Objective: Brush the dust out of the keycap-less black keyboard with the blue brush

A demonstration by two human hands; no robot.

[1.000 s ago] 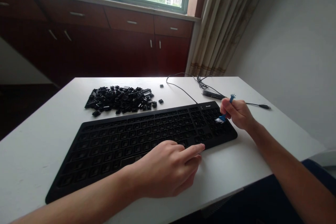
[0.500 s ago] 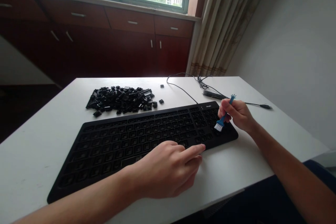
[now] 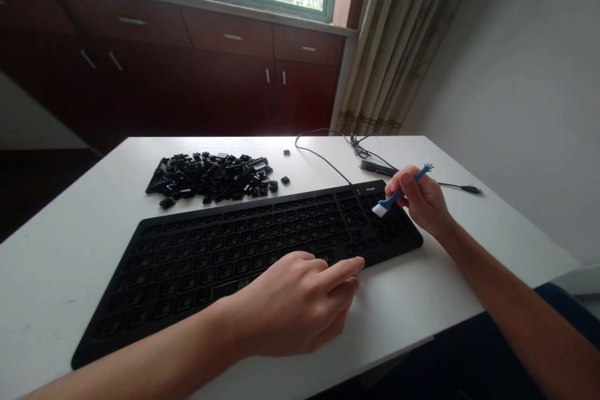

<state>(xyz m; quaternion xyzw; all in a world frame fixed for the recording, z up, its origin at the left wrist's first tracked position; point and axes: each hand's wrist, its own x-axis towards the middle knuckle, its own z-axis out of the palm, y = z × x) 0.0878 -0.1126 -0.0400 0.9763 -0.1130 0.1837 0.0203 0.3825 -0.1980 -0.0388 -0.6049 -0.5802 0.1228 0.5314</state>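
Observation:
A black keyboard with its keycaps off lies slanted across the white table, its bare sockets showing. Over its front edge is my left hand, index finger stretched along the edge and the other fingers curled against the front side; its thumb is hidden. My right hand is closed round the handle of a small blue brush. The brush's white bristles are down at the number-pad end of the keyboard. Its handle, ending in a tiny hand shape, slants up to the right.
Behind the keyboard lies a heap of loose black keycaps, with a few strays beside it. The keyboard's cable loops to a tangle at the back, near a long black object. A cable plug lies at the right.
The brush has moved left and away from me, and its handle now leans further right. My left hand keeps its place on the keyboard's edge. The view has shifted slightly.

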